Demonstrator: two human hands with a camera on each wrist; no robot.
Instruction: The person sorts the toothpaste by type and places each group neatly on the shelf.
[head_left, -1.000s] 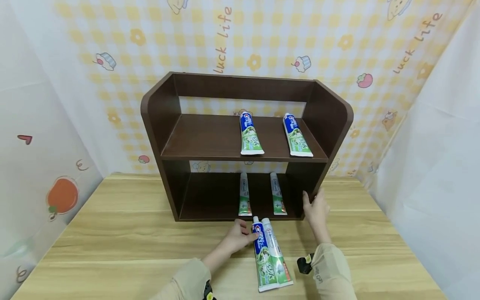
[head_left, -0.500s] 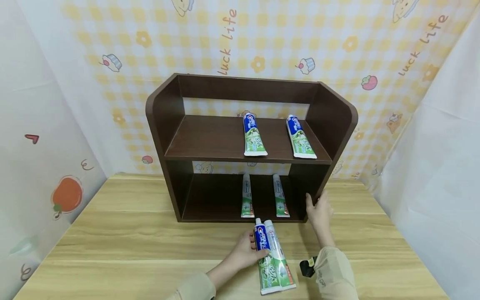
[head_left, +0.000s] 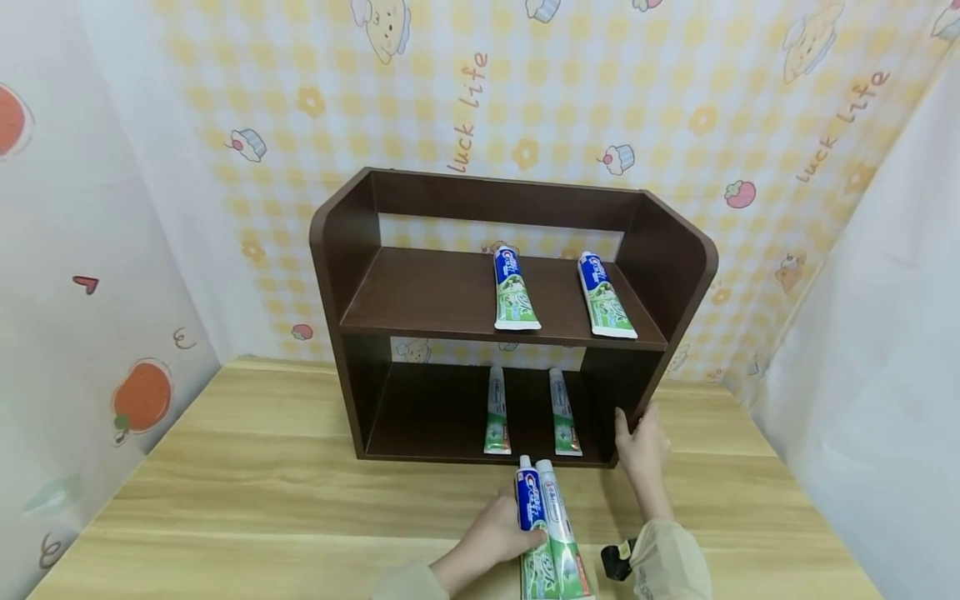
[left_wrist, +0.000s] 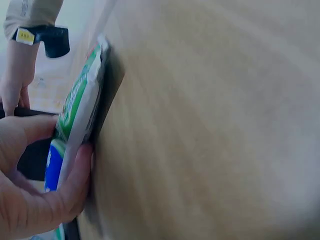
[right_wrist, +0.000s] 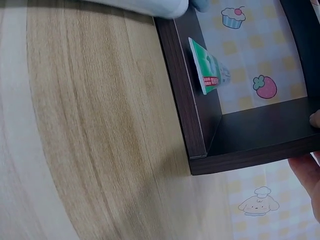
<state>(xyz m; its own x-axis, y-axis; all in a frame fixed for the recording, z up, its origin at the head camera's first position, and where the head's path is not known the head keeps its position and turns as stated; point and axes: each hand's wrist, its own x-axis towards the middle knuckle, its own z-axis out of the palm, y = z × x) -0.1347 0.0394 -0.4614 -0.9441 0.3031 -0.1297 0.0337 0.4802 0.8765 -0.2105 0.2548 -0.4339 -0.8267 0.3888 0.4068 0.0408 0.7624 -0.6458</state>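
Note:
My left hand holds a blue-and-green toothpaste tube by its left edge, thumb over its face. In the left wrist view, the toothpaste tube sits between thumb and fingers, tilted, with one edge by the tabletop. A silver-and-green toothpaste tube lies against its right side in the head view. My right hand grips the right side panel of a dark brown two-tier shelf. In the right wrist view, a thumb is inside the panel and fingers are outside.
On the upper tier lie two blue-and-green tubes, a middle one and a right one. Below them lie two silver-and-green tubes, a middle one and a right one. The shelf stands on a wooden table before a checked backdrop.
My left hand has slid down along the blue-and-green tube, its thumb now further over the face. The right hand stays on the side panel. The head view has shifted upward.

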